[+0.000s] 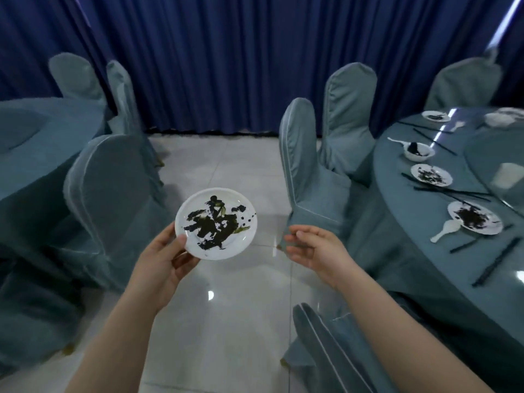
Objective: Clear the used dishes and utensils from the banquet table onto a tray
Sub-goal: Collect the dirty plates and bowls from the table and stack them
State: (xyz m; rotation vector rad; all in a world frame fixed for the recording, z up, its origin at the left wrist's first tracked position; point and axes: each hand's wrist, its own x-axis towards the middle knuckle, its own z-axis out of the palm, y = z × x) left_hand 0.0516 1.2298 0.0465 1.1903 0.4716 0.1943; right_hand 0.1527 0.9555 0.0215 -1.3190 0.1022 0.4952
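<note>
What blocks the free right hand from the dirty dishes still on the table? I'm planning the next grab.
Nothing visible. The right hand hangs open beside the banquet table, and the nearest plate and spoon lie near its edge. The covered chair stands farther back.

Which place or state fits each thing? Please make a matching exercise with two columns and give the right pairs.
Things:
1. left hand
2. right hand
3. bowl
4. curtain

Places or states:
A. on the table, beside a white spoon
B. holds nothing, fingers relaxed
C. dark blue, behind the chairs
D. holds a dirty white plate over the floor

Pairs: 1-D, 2-B, 3-A, 4-C
</note>
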